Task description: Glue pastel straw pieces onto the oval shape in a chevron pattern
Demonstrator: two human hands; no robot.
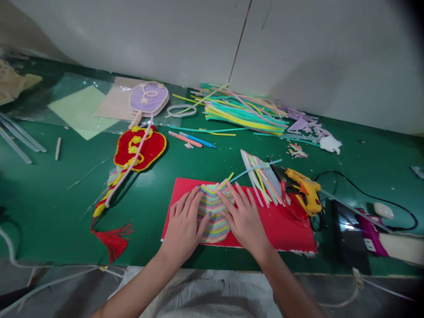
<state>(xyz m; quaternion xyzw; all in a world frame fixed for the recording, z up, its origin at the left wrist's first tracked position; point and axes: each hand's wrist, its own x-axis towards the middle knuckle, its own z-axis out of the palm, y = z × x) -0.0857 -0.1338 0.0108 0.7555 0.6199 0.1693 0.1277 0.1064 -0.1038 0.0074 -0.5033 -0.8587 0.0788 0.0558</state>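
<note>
A striped panel of pastel pipe cleaners [215, 216], bent into shallow V rows, lies on a red board [274, 225]. My left hand [186, 216] rests flat over the panel's left side, fingers stretched out and thumb on the stripes. From the right, my right hand [243, 214] reaches across the panel's edge with its fingers spread, fingertips touching the upper rows. A short yellow pipe cleaner end [230, 177] and a longer blue pipe cleaner [258, 167] stick out at the top near my right fingers. Part of the panel is hidden under both hands.
Loose cut pipe cleaners [265, 179] lie beside a yellow glue gun [306, 190]. Behind them is a large pipe cleaner bundle [245, 112]. A red fan with a tassel [141, 150] and a purple fan [149, 98] lie left. A phone [349, 234] sits right.
</note>
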